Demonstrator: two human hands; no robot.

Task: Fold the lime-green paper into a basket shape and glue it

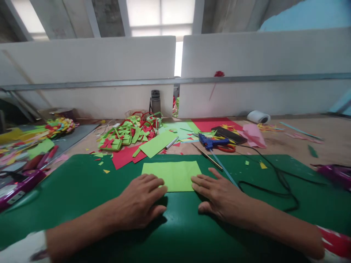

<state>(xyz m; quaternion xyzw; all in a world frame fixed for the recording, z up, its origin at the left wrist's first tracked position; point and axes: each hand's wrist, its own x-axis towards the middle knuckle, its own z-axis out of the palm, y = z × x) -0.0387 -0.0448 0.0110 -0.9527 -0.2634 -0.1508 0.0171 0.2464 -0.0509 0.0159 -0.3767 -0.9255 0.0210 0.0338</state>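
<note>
A light green sheet of paper (175,175) lies flat on the dark green mat, with a faint crease near its right side. My left hand (145,200) rests on the sheet's lower left part, fingers stretched out and thumb apart. On the right edge of the paper lie the fingertips of my right hand (216,193), its fingers spread and its thumb on the mat. Neither hand grips anything. Just beyond the sheet are another green paper piece (159,143), a marker (171,143) and red paper (124,157).
A blue glue gun (212,141) with a black cord (282,179) lies at the right, near orange-handled scissors (227,148) and a dark phone-like slab (233,136). Folded green and red paper pieces (131,131) are heaped before a bottle (155,102). Purple devices (20,188) flank the mat (95,193).
</note>
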